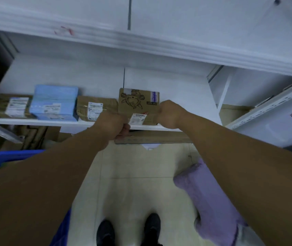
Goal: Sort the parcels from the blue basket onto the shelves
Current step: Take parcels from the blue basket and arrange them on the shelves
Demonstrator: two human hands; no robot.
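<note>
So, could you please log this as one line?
phase: shelving | left hand, right hand: grip printed box | place: shelf, beside brown parcel

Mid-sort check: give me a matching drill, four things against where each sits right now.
Things:
1. light blue parcel
2. cartoon-printed box
3. blue basket
4. purple bag

Places:
A. on the floor, at the right
B. rightmost parcel on the shelf
C. lower left edge of the view
D. on the shelf, between two brown parcels

Pairs: 1-D, 2-B, 3-C, 4-A
</note>
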